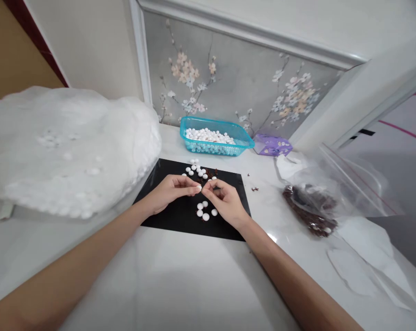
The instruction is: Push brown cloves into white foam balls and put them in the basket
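Observation:
Over a black mat [169,216], my left hand [171,191] pinches a small white ball [198,188] between thumb and forefinger. My right hand [225,197] meets it from the other side with thumb and forefinger pressed together; whatever is between those fingertips is too small to make out. Behind my hands lie several loose white balls [194,169] with small dark brown pieces [210,173] among them. Nearer to me, a cluster of white balls [205,217] sits on the mat, with bits of reddish brown showing at their edges.
A blue plastic basket [244,138] of white balls stands against the wall. At left bulges a large translucent bag [90,151] of white balls. To the right are a purple packet [273,145], a clear bag of brown pieces [311,207] and white paper [369,257].

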`<state>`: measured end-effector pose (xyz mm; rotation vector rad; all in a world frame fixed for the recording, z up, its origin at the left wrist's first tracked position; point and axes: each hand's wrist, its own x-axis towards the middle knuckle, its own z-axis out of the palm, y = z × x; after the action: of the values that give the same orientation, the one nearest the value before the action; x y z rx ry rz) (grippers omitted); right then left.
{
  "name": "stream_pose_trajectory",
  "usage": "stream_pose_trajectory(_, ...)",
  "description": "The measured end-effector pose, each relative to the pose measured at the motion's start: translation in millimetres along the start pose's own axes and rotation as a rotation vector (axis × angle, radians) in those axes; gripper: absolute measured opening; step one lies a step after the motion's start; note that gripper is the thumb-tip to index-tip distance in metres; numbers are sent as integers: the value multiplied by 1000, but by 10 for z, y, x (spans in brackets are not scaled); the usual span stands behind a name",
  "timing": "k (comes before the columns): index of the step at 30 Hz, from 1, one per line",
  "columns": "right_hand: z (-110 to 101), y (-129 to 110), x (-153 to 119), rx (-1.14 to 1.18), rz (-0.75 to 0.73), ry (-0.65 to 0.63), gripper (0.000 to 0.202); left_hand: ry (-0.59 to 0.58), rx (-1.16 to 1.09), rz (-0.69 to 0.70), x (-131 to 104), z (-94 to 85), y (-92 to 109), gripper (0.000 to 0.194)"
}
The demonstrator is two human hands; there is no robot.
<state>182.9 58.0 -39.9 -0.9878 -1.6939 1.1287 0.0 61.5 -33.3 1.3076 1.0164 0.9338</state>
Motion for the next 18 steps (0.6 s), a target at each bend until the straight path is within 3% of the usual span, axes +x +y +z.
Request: stream_pose_trajectory(18,-47,43,12,145,146,-108,34,-155,65,-20,-15,-83,33,17)
